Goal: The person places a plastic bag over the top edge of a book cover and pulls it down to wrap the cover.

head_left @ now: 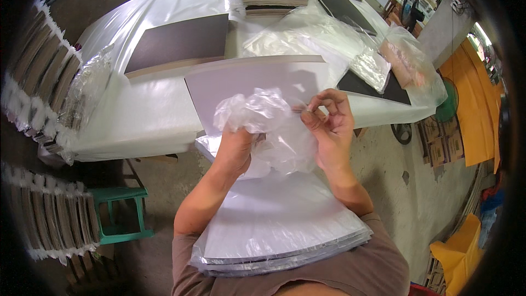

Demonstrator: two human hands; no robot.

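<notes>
My left hand (236, 149) is closed around a bunched clear plastic bag (253, 111), which puffs up above its fingers and hangs down between my hands. To the right of it, my right hand (333, 123) has its thumb and forefinger pinched together at the bag's edge; the rest of its fingers curl. Below the hands, a stack of flat plastic-wrapped sheets or boards (276, 222) rests against my body. Just beyond the hands a pale flat panel (211, 90) with a thick edge lies tilted at the table's edge, partly covered by the bag.
The white-covered table (131, 115) carries a dark board (183, 44), loose clear plastic (296, 35), and a wrapped stack (276, 0). Wrapped stacks (46, 71) stand at the left, near a green stool (121, 216). A filled plastic bag (411, 63) sits at the table's right end.
</notes>
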